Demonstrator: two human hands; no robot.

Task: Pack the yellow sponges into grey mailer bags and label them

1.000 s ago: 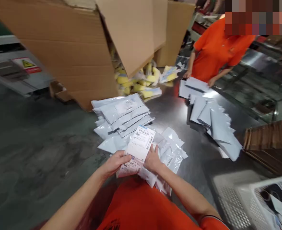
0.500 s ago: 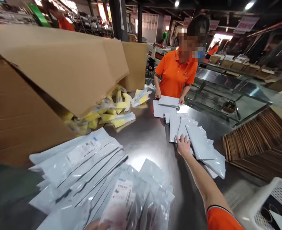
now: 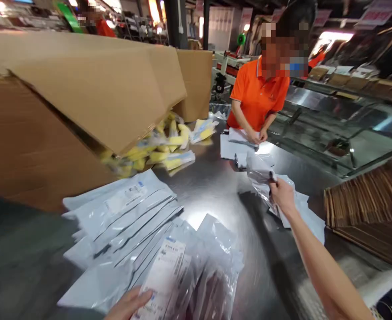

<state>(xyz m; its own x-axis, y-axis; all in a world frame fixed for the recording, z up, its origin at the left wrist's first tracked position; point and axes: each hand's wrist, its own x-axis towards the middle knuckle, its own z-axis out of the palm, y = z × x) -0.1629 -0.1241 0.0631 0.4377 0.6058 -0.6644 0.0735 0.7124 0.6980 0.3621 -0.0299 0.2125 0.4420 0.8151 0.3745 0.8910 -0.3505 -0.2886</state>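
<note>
Fingers of my right hand (image 3: 282,195), spread on the pile of mailers (image 3: 311,218) a moment ago, now pinch the edge of one plastic mailer (image 3: 258,172), lifted right of centre in the frame. My left hand (image 3: 126,306), at bottom left of centre, has its thumb on the printed labels (image 3: 165,271); I cannot tell how its hidden fingers close, but both hands are occupied.

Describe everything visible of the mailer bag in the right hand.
The mailer bag is pale grey, glossy and creased, apparently thin plastic, with a dark patch at the edge that the right hand grips. It is tilted and looks raised above the metal table, partly overlapping a pile of similar bags. I can make out no label; blur hides finer detail.
</note>
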